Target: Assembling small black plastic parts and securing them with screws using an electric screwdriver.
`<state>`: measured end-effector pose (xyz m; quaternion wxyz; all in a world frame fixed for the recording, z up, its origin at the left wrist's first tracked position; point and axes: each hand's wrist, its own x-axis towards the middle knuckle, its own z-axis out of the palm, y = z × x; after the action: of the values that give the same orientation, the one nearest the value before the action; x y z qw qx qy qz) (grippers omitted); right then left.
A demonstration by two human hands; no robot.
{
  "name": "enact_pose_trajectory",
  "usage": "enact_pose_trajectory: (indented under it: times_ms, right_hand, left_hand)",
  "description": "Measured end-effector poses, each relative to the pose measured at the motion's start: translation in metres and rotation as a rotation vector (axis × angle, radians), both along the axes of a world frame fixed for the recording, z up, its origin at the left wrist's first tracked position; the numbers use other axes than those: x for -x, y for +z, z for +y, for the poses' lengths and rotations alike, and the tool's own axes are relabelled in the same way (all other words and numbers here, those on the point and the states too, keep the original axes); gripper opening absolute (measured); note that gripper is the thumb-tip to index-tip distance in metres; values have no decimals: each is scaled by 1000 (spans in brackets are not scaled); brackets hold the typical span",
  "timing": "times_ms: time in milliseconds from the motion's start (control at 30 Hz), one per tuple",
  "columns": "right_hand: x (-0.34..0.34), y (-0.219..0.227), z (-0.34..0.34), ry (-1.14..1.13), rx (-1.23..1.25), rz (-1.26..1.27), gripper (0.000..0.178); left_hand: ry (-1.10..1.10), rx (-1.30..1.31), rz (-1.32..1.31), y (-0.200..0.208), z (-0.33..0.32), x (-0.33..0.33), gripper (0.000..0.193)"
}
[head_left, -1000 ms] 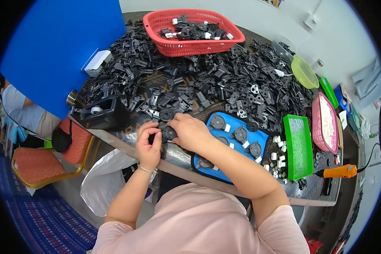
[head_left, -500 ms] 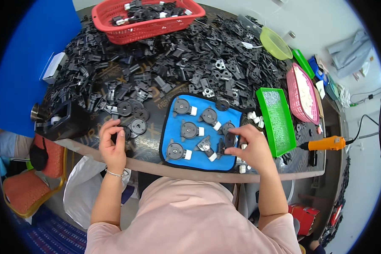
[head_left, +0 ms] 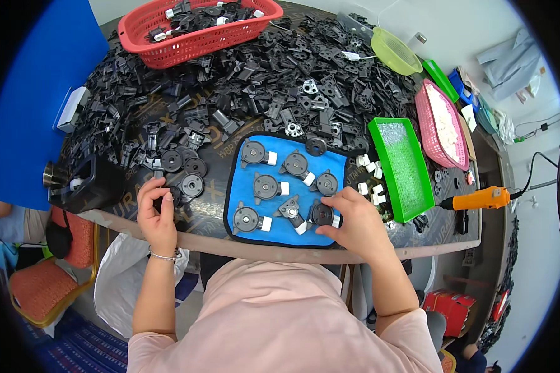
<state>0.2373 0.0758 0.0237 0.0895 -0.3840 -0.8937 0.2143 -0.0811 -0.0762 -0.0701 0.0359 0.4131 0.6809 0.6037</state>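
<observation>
On a blue mat (head_left: 279, 241) with a black border lie several black assemblies, each with a round wheel and a white end piece. At the mat's lower right corner, my right hand (head_left: 361, 225) pinches a black disc (head_left: 322, 214) between thumb and fingers, over a black bracket with a white end. One bracket (head_left: 290, 210) beside it has no disc on top. A loose black disc (head_left: 315, 146) lies at the mat's upper edge. My left hand (head_left: 157, 217) rests left of the mat, fingers curled round a dark disc, mostly hidden, beside several loose discs (head_left: 193, 184).
Black plastic parts (head_left: 255, 81) pile over the far table. A red basket (head_left: 199, 46) stands behind them. To the right are white pieces (head_left: 377, 194), a green tray (head_left: 410, 202) of small metal pieces, a pink basket (head_left: 438, 133) and an orange electric screwdriver (head_left: 482, 198). A black tape dispenser (head_left: 96, 180) stands left.
My right hand has brought the disc down flat over the bracket at the mat's lower right corner. The left hand has barely moved. The whole view has shifted slightly.
</observation>
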Motion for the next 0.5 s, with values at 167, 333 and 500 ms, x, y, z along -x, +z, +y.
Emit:
enact_pose_trajectory:
  times_ms: [167,333,500]
  right_hand:
    - [5,5,-4,-45,-26,-47,52]
    - [10,6,-7,-92,-29,-96,52]
    - [9,6,-8,-75,-59,-105,52]
  left_hand:
    - [-6,4,7,-2,-1,3,4]
    - [-12,14,15,-2,0,2,6]
    - [-8,18,14,-3,-1,3,5]
